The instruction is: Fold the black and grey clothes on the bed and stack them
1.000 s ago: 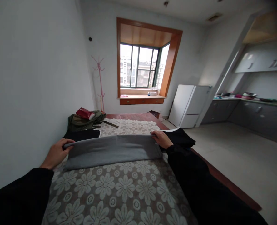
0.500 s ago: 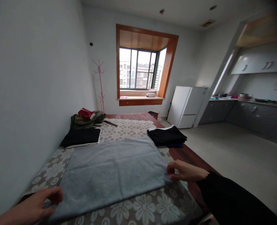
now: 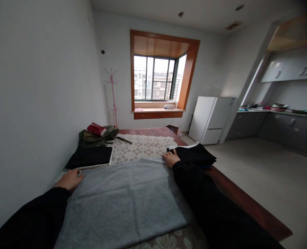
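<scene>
A: Bench (image 3: 246, 204) first. Long, dark red wood, left side against the white wall (image 3: 39, 86); right edge bare and running along open floor (image 3: 272, 166). A lace floral cloth (image 3: 143, 145) covers most of the top.

B: And the grey cloth (image 3: 122, 197)?

A: Spread flat on the near half of the bench, over the lace. Far edge straight, running hand to hand; near edge close to the bench's near end, a strip of floral cloth showing beyond it. Right side partly under the dark sleeve.

B: Hands?

A: Left hand (image 3: 70, 179) on the far-left corner of the grey cloth, fingers curled down on the fabric; can't tell whether it pinches or only presses. Right hand (image 3: 171, 158) at the far-right corner, fingers bent onto the edge; same doubt there.

B: Neighbours?

A: Folded black garment (image 3: 91, 156) just beyond the left hand, near the wall. Black folded pile (image 3: 197, 154) touching or just beside the right hand, at the bench's right edge. Between them, bare lace. Farther off on the left, an olive bag (image 3: 96, 136) with a red packet (image 3: 96, 128) on top.

B: Room?

A: Floor right of the bench open up to the white fridge (image 3: 210, 119).
</scene>
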{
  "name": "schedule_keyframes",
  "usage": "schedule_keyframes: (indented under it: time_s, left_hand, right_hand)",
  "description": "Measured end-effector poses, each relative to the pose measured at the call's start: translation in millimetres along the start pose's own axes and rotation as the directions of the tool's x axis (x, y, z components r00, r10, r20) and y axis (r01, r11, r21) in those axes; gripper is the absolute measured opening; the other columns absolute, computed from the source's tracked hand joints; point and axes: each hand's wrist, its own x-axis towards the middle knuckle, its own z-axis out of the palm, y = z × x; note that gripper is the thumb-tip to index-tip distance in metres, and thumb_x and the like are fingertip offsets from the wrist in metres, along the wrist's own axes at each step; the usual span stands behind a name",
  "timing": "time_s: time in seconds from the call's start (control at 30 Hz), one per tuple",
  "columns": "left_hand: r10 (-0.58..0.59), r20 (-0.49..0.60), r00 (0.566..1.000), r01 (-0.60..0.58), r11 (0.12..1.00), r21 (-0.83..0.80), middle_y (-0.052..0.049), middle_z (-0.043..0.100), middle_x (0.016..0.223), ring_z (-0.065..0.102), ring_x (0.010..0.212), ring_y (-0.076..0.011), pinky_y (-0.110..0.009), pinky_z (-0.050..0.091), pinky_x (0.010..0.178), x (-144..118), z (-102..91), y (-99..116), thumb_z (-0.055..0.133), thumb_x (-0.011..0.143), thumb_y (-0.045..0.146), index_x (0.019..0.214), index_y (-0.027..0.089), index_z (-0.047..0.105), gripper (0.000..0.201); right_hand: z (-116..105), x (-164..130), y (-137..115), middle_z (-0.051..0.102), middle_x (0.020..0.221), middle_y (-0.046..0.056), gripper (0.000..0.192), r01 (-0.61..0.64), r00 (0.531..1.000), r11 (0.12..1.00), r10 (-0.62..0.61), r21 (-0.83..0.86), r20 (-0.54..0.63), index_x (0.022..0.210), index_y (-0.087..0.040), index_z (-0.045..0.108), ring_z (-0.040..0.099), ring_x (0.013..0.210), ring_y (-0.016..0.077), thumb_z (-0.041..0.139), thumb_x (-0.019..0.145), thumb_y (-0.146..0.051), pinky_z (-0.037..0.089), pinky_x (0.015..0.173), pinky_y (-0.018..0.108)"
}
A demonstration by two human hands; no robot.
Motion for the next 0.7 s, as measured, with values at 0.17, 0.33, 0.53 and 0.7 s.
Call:
schedule_keyframes:
  time_s: [0.17,0.33,0.53,0.7]
  left_hand:
    - [0.003,0.060,0.998,0.006,0.990,-0.142,-0.010,0.072,0.081,0.070,0.087,-0.0340,-0.040,0.052,0.080,5.8,1.5,-4.7,0.056,0.056,0.048,0.068,0.024,0.059,0.027]
    - [-0.059,0.013,0.998,0.060,0.935,-0.350,-0.009,0.069,0.078,0.068,0.085,-0.0338,-0.041,0.052,0.079,5.9,3.6,6.0,0.066,0.052,0.048,0.073,0.021,0.060,0.035]
    - [-0.153,-0.060,0.986,0.068,0.714,-0.696,-0.008,0.068,0.089,0.067,0.087,-0.0248,-0.033,0.056,0.076,-26.8,-28.7,37.8,0.073,0.063,0.045,0.108,0.012,0.063,0.057]
    - [-0.151,-0.155,0.976,-0.092,0.358,-0.929,-0.001,0.066,0.098,0.063,0.089,-0.0138,-0.019,0.053,0.075,-116.4,-87.0,50.3,0.084,0.071,0.048,0.127,0.016,0.058,0.070]
  right_hand:
    - [9.2,12.1,12.9,0.069,0.120,0.019,0.035,-0.007,1.000,0.999,0.008,0.038,-0.002,0.110,-0.018,0.073,0.051,0.125,0.0364,0.065,0.076,-0.015,0.021,0.114,0.057]
    - [-0.6,6.3,23.3,0.068,0.118,0.017,0.026,-0.019,0.998,0.979,0.032,0.203,-0.061,0.100,-0.016,0.073,0.057,0.116,0.0320,0.064,0.076,-0.013,0.035,0.104,0.044]
    - [-36.8,-36.0,37.1,0.070,0.086,0.004,0.020,0.046,0.975,0.798,0.095,0.601,-0.202,0.095,-0.018,0.065,0.064,0.083,0.0207,0.059,0.088,-0.036,0.050,0.078,0.030]
    - [-83.9,-129.1,33.1,0.067,0.081,-0.002,0.038,0.272,0.891,0.092,0.352,0.958,-0.287,0.094,-0.024,0.061,0.061,0.072,0.0164,0.081,0.076,-0.050,0.051,0.069,0.028]
